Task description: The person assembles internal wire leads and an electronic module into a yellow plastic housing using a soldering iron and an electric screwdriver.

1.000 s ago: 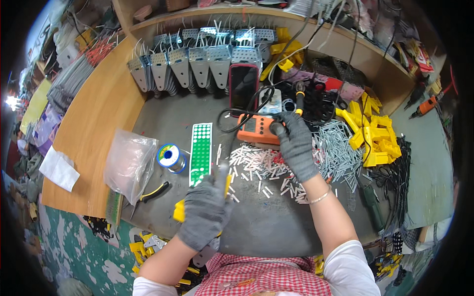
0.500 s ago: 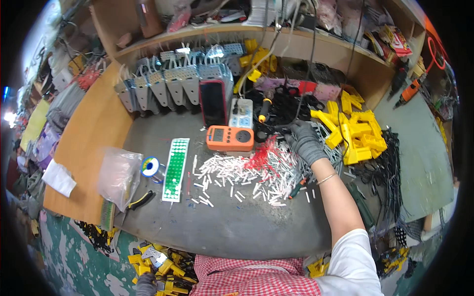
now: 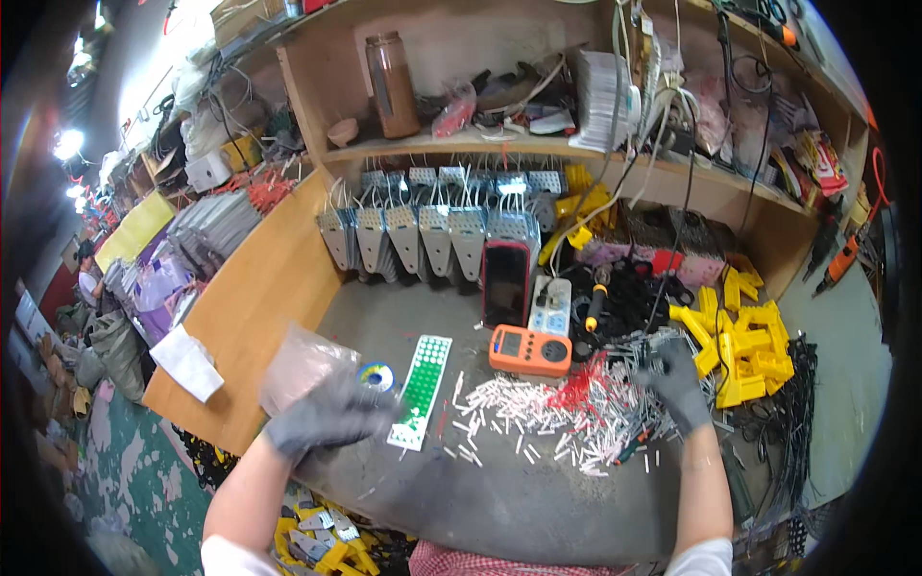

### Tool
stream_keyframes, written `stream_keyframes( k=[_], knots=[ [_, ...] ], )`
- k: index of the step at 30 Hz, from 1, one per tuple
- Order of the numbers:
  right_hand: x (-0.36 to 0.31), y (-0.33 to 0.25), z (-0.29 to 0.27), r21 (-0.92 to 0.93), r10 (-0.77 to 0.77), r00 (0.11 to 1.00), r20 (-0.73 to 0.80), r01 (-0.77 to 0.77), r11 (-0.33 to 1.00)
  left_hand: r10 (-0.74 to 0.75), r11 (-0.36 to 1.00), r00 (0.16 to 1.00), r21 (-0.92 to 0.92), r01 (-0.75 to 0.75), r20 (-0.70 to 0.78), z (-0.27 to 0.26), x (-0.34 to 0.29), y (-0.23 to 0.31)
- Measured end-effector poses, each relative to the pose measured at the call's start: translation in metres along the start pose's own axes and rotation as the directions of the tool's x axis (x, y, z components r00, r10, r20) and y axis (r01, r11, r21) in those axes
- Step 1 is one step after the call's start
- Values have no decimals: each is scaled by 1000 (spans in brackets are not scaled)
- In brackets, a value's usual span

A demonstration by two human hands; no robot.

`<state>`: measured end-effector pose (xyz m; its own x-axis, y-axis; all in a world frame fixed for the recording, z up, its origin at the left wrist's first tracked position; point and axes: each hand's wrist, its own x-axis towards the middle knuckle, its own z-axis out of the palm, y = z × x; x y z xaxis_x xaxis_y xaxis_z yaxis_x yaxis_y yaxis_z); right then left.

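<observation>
My left hand (image 3: 334, 415), in a grey glove, hovers over the table's left part, beside a clear plastic bag (image 3: 305, 370) and a wire spool (image 3: 376, 376) with a blue and white end. Motion smears its fingers. At the right, my gloved right hand (image 3: 678, 386) reaches into thin grey pieces (image 3: 656, 348) with its fingers curled; whatever they grip is hidden. Just left of it spreads a heap of short white tubes (image 3: 523, 408) with red bits (image 3: 588, 389) on top. Between my hands lies a green and white perforated strip (image 3: 423, 392).
An orange meter (image 3: 530, 350), a dark phone (image 3: 505, 283) and a power strip (image 3: 550, 307) stand behind the tubes. Grey metal brackets (image 3: 403, 235) line the back left. Yellow plastic parts (image 3: 754, 346) and black cables (image 3: 805, 403) crowd the right. A wooden shelf (image 3: 461, 146) spans the back.
My left hand has risen from the yellow parts below the table's edge to above the tabletop. My right hand has shifted slightly toward me. The view has tilted up and turned left.
</observation>
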<state>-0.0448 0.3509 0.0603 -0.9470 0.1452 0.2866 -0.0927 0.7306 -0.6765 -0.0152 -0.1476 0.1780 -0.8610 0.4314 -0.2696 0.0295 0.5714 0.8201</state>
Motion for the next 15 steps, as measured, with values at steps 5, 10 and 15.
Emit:
stream_keyframes(
  k=[5,10,15],
  knots=[
    [-91,-52,-27,-35,-121,862,493,159,987,735,605,526,764,-224,-428,-52,194,16],
    [-166,-31,38,599,616,574,540,-776,198,607,376,735,924,71,-303,-70,309,45],
    [-172,-87,13,-254,120,930,347,-30,967,887,352,341,934,-65,-310,-58,243,69]
  ],
)
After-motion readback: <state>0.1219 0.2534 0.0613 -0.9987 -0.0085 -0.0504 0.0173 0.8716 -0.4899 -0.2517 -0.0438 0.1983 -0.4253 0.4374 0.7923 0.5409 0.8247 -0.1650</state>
